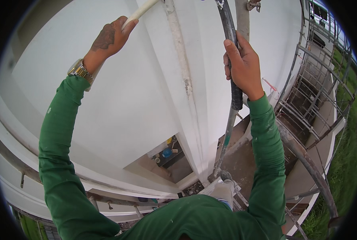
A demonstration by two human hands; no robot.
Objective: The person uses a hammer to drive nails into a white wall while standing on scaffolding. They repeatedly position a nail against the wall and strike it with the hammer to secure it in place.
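Observation:
My left hand (112, 37) is raised at the upper left and grips an off-white pole or tube (141, 11), which runs up out of the frame; a strip of it shows again by the wrist. At the upper right my right hand (241, 64) is closed around a thick black tube (228, 22) with a dark wrapped lower end; its top is cut off. Behind that hand stands a grey scaffold pipe (242, 21). Between my hands, a rough, unpainted strip (183, 60) runs down the white wall (115, 105).
Metal scaffolding (313, 63) rises at the right, with grass beyond. A thick pipe rail (307, 162) curves past my right arm. More rails (13, 156) cross at the lower left. Below are a wall opening (166, 162), a brown floor (244, 162) and my shoe (223, 190) on a narrow platform.

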